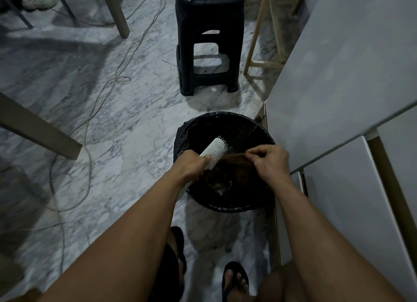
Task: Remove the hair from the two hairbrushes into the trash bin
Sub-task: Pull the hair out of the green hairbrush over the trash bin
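Note:
My left hand grips the handle of a white hairbrush, whose bristles point right and down over the trash bin. The bin is round and lined with a black bag. My right hand pinches a sheet of brown hair that stretches from the bristles to my fingers, above the bin's opening. More brown hair lies at the bottom of the bin. Only one hairbrush is in view.
A black plastic stool with crumpled tissue on top stands beyond the bin. A white table borders the bin on the right. Cables trail across the marble floor. Wooden legs stand at left. My sandalled feet are below.

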